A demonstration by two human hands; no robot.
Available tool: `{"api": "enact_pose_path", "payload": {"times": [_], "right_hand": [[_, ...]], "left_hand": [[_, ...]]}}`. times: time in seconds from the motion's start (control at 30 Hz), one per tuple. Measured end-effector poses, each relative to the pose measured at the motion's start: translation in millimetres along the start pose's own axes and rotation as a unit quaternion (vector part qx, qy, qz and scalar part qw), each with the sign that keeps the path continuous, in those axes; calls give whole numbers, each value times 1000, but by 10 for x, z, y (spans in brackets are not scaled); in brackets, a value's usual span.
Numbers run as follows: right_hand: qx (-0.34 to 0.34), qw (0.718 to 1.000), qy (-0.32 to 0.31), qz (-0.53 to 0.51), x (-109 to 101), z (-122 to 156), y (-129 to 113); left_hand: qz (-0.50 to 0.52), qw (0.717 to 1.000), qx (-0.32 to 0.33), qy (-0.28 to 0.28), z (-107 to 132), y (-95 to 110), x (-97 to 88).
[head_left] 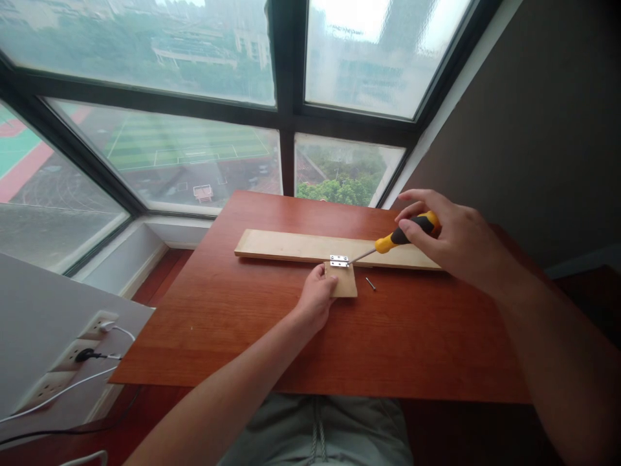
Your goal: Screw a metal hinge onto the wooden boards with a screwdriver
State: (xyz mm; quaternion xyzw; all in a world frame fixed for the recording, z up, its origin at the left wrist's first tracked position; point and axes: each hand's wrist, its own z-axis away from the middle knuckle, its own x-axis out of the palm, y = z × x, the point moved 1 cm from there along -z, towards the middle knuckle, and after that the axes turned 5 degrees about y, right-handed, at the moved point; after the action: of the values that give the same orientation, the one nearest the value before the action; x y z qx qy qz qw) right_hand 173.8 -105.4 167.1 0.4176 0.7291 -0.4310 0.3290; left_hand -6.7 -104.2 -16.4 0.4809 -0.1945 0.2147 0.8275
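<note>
Bare forearms (242, 362) cross the worktop (412, 349): fingers of the left hand (315, 299) pinch a small board (345, 286), those of the right hand (458, 239) hold a screwdriver (400, 235) at its positioned hinge (339, 261). One screw (370, 283) lies loose nearby; fastening seems unfinished.

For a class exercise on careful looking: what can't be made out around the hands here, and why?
Right end of the long board: head view, hidden behind the right hand.
Screwdriver: head view, tip too small to tell how it meets the hinge.
Left hand: head view, some fingers hidden by the small board.
Loose fastener: head view, too small to tell screw from nail.
</note>
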Motion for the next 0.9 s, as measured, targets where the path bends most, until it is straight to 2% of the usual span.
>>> {"api": "enact_pose_path", "payload": {"times": [0.17, 0.27, 0.4, 0.5, 0.57, 0.77, 0.9], "right_hand": [[-35, 998, -14, -42, -19, 21, -12], [-29, 999, -5, -26, 6, 24, -13], [8, 997, 28, 68, 39, 15, -3], [21, 988, 30, 152, 36, 7, 2], [23, 985, 26, 170, 22, 7, -3], [19, 996, -14, 88, -22, 28, -47], [-9, 999, -24, 31, -26, 27, -77]], "left_hand": [[1, 1000, 1, -3, 2, -1, -3], [2, 1000, 2, -1, 8, 0, -5], [5, 1000, 2, -3, 12, 0, -5], [2, 1000, 5, -5, 11, -2, -7], [-1, 1000, 5, -5, 11, -3, -7], [0, 1000, 4, -5, 18, 2, -3], [3, 1000, 5, -6, 11, 0, -4]]}}
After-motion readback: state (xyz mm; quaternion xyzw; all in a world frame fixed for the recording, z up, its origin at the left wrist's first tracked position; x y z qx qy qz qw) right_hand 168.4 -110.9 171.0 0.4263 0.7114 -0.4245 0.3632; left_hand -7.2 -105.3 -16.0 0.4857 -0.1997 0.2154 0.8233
